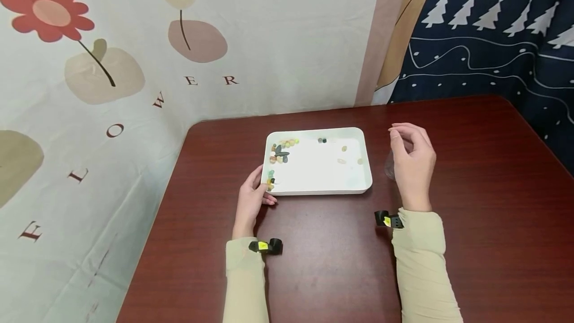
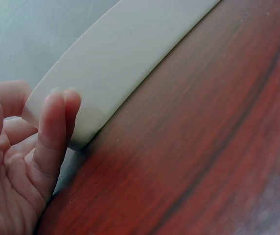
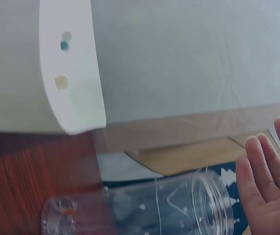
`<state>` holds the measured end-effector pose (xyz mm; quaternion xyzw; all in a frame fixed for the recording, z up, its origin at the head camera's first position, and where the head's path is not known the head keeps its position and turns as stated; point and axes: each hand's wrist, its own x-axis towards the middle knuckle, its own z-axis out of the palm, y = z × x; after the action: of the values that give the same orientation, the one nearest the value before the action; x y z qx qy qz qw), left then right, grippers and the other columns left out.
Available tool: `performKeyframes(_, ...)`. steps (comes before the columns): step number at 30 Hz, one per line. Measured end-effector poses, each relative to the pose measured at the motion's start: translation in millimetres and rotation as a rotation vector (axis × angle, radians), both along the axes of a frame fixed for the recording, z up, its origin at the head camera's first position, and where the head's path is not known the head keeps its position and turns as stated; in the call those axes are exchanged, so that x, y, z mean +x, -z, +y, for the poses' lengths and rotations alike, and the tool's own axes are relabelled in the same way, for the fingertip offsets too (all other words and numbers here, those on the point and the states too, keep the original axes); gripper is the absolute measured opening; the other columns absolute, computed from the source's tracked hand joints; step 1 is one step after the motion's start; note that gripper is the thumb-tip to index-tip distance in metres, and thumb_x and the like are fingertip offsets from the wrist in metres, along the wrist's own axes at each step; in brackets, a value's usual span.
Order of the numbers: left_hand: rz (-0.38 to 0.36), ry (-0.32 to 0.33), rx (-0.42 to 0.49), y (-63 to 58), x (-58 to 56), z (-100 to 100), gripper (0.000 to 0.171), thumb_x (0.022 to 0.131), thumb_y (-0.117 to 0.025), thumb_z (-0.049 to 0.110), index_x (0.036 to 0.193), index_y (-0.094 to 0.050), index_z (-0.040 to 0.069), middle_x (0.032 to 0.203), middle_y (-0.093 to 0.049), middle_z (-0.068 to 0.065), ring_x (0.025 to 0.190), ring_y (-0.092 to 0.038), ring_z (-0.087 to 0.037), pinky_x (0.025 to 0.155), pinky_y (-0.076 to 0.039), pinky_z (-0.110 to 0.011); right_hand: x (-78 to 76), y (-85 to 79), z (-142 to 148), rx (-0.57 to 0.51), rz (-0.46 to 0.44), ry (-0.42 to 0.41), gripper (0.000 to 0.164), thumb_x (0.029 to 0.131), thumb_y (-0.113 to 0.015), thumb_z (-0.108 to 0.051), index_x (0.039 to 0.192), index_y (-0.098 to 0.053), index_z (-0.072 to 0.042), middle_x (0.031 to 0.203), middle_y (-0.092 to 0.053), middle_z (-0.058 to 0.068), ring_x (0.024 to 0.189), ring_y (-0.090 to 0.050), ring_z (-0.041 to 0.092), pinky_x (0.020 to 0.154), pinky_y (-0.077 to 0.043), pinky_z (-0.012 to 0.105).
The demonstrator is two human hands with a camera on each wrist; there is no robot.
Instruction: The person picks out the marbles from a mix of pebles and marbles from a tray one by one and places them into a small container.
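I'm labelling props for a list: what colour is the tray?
The tray is white; the head view shows it best.

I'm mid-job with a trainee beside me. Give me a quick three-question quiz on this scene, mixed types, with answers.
1. True or false: the left hand touches the white tray.

2. Which thing stands right beside the right hand?
A. A red mug
B. A clear jar
C. A metal spoon

3. Fill in the gap: in the head view, most of the small pebbles lie toward the tray's ____ side.

Key:
1. True; it is at the near left corner in the head view.
2. B; the hand partly hides it in the head view.
3. Left; only a few lie elsewhere.
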<state>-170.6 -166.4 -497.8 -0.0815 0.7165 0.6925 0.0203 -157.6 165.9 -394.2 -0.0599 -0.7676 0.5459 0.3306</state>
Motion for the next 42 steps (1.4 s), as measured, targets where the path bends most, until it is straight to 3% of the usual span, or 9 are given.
performKeyframes(8, 0.006, 0.012, 0.01, -2.9, -1.7, 0, 0.057, 0.079, -0.045, 0.001, 0.131, -0.044, 0.026, 0.128, -0.047, 0.004, 0.053, -0.06, -0.03, 0.05, -0.054, -0.039, -2.4, 3.8, -27, 0.081, -0.023, -0.111, 0.023, 0.086, -0.056, -0.03, 0.098, -0.067, -0.013, 0.104, -0.057, -0.01, 0.092, -0.055, 0.003, 0.082, -0.047, 0.02)
performKeyframes(16, 0.019, 0.015, 0.014, -3.9, -2.9, -3, 0.047, 0.087, -0.043, 0.008, 0.131, -0.044, 0.023, 0.132, -0.044, 0.002, 0.052, -0.06, -0.03, 0.049, -0.053, -0.038, -4.4, 11.3, -51, 0.141, -0.052, -0.213, 0.024, 0.086, -0.055, -0.028, 0.102, -0.065, -0.013, 0.104, -0.056, -0.009, 0.092, -0.054, 0.003, 0.081, -0.048, 0.023)
performKeyframes(22, 0.017, 0.011, 0.008, -5.4, -4.7, -4, 0.051, 0.084, -0.043, 0.006, 0.131, -0.045, 0.026, 0.129, -0.047, 0.004, 0.052, -0.06, -0.03, 0.05, -0.054, -0.038, -6.8, 15.2, -75, 0.183, -0.049, -0.3, 0.023, 0.086, -0.056, -0.022, 0.106, -0.062, -0.015, 0.105, -0.055, -0.004, 0.091, -0.056, 0.008, 0.081, -0.048, 0.027)
performKeyframes(30, 0.013, 0.004, 0.017, -4.9, -3.3, -6, 0.053, 0.082, -0.042, 0.002, 0.131, -0.045, 0.025, 0.127, -0.049, 0.003, 0.05, -0.06, -0.029, 0.048, -0.053, -0.038, -7.4, 32.0, -107, 0.218, -0.121, -0.445, 0.024, 0.087, -0.054, -0.025, 0.108, -0.061, -0.016, 0.106, -0.055, -0.005, 0.09, -0.056, 0.01, 0.079, -0.049, 0.029)
performKeyframes(38, -0.006, 0.032, 0.051, -5.5, -1.5, -3, 0.055, 0.083, -0.04, 0.0, 0.135, -0.04, 0.02, 0.133, -0.043, -0.002, 0.051, -0.06, -0.028, 0.049, -0.053, -0.037, -6.8, 41.1, -124, 0.238, -0.188, -0.492, 0.022, 0.087, -0.053, -0.025, 0.106, -0.062, -0.017, 0.103, -0.056, -0.005, 0.088, -0.055, 0.008, 0.078, -0.048, 0.027)
performKeyframes(42, -0.018, 0.045, 0.052, -12.4, 1.9, -2, 0.055, 0.083, -0.04, -0.001, 0.135, -0.039, 0.017, 0.133, -0.043, -0.004, 0.052, -0.06, -0.029, 0.049, -0.054, -0.038, -7.8, 43.3, -132, 0.246, -0.207, -0.522, 0.023, 0.087, -0.053, -0.025, 0.106, -0.062, -0.016, 0.103, -0.056, -0.004, 0.089, -0.056, 0.01, 0.079, -0.048, 0.03)
